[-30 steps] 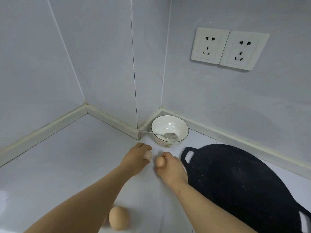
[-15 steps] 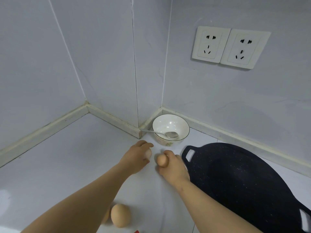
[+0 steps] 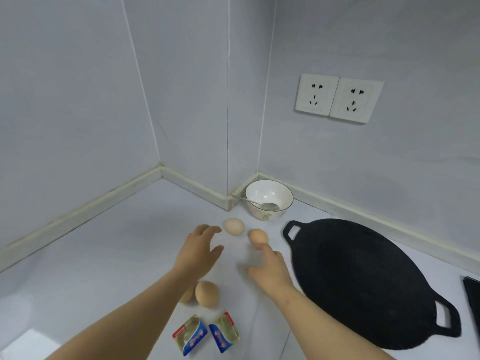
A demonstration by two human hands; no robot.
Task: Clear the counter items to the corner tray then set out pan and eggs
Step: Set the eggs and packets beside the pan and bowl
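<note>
The left hand (image 3: 198, 252) hovers over the white counter (image 3: 109, 258) with fingers spread apart, gripping nothing. The right hand (image 3: 270, 267) is likewise spread and empty; one fingertip reaches up to the brown egg (image 3: 258, 236), and whether it touches cannot be told. The pale egg (image 3: 234, 226) lies at 10 o'clock from the brown egg, just beside it, with a narrow gap between them. A third egg (image 3: 207, 294) rests near the left forearm, at 6 o'clock from the left hand, partly covering another egg behind it. Two packets (image 3: 205, 332) lie at 6 o'clock from that egg, close to the lower frame edge.

The black pan (image 3: 363, 279) sits flat at 3 o'clock from the right hand, its far handle loop pointing at 11 o'clock toward the bowl (image 3: 268, 198). The bowl stands against the wall corner with a spoon (image 3: 255, 202) inside. Open counter extends from 8 to 10 o'clock of the left hand up to the wall trim (image 3: 78, 213).
</note>
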